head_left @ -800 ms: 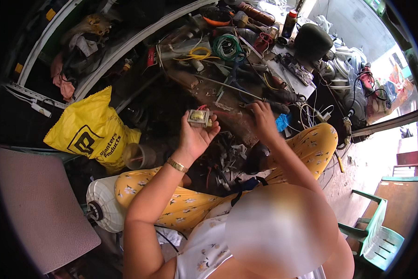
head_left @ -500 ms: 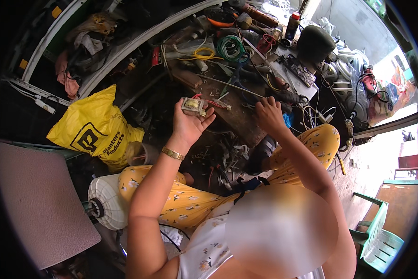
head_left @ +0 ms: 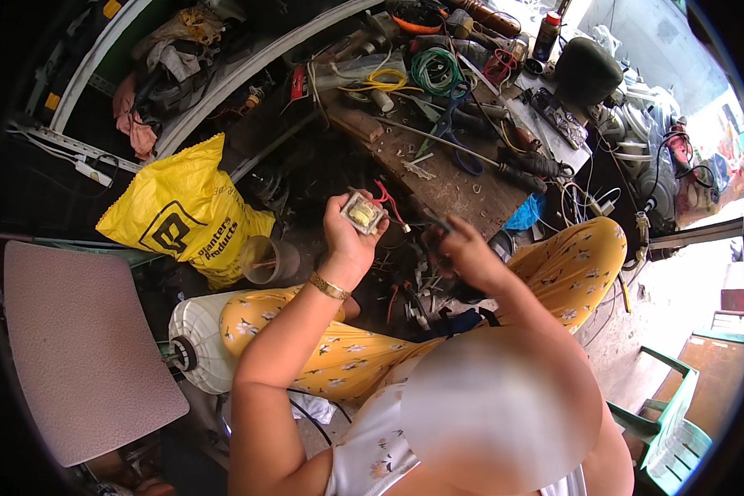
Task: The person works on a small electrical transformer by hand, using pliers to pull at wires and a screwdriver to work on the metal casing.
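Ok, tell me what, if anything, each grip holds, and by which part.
The left grip holds a small transformer by its frame's outer edges. The right grip appears to hold a dark item; blur hides what and where.

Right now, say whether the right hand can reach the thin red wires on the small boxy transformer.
Probably yes: the wires point toward the right hand, apparently unobstructed, though it holds a dark tool.

1. Strong light enters from the right; the floor (head_left: pixel 649 293) there is washed out by glare.
2. Left side dim; deep shadow left of the wooden board (head_left: pixel 438 188).
3. Right hand (head_left: pixel 471 255) blurred; smooth round blur covers lower centre.
4. Rim black; white rail (head_left: pixel 241 77) bows.
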Demonstrator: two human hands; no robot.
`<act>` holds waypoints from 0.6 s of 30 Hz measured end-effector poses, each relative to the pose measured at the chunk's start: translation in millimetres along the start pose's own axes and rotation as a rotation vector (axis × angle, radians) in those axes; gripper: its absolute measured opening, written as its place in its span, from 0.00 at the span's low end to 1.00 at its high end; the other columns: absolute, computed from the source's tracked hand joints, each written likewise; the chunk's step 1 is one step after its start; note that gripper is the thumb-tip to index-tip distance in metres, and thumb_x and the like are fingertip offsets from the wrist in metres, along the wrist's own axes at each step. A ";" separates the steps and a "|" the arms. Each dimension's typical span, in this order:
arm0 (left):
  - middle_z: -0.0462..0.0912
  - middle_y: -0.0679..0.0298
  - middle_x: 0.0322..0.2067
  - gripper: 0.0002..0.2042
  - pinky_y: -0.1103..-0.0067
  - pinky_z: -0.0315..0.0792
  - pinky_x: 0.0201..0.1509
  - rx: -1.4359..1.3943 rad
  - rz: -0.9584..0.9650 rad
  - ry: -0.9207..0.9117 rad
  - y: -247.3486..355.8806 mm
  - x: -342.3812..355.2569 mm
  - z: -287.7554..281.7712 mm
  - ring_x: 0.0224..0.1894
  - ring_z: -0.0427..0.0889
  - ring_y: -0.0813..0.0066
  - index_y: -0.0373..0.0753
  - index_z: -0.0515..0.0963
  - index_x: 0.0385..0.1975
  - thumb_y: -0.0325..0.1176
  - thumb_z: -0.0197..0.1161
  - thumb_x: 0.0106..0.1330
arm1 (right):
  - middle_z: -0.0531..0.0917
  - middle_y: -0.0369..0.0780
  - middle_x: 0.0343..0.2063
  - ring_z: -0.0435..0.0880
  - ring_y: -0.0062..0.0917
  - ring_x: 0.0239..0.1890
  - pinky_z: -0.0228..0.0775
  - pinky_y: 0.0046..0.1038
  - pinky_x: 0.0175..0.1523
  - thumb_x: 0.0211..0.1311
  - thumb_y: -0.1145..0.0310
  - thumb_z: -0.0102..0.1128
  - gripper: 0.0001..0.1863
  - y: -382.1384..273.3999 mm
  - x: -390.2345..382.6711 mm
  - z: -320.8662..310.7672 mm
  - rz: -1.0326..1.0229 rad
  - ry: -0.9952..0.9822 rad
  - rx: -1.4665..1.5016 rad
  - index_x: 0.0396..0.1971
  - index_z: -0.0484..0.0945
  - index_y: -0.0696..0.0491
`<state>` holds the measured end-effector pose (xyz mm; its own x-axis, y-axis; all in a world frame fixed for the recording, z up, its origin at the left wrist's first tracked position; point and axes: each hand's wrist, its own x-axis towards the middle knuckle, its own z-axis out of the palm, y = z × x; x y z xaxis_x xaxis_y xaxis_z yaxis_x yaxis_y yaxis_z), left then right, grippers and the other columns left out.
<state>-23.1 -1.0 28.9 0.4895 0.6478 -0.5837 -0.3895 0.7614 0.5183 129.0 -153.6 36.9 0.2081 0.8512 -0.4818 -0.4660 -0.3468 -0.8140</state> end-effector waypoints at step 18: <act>0.74 0.64 0.25 0.13 0.79 0.69 0.38 0.255 0.582 -0.288 -2.3 -23.3 6.6 0.29 0.74 0.77 0.37 0.72 0.27 0.39 0.42 0.61 | 0.75 0.46 0.47 0.72 0.46 0.48 0.67 0.40 0.52 0.40 0.87 0.52 0.23 3.3 -20.1 52.9 -0.744 0.142 -1.049 0.43 0.75 0.57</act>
<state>-28.4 -18.1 45.5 0.4582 0.8888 0.0045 -0.4731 0.2396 0.8478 77.8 -151.1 61.1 0.2435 0.9454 0.2167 0.6800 -0.0070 -0.7331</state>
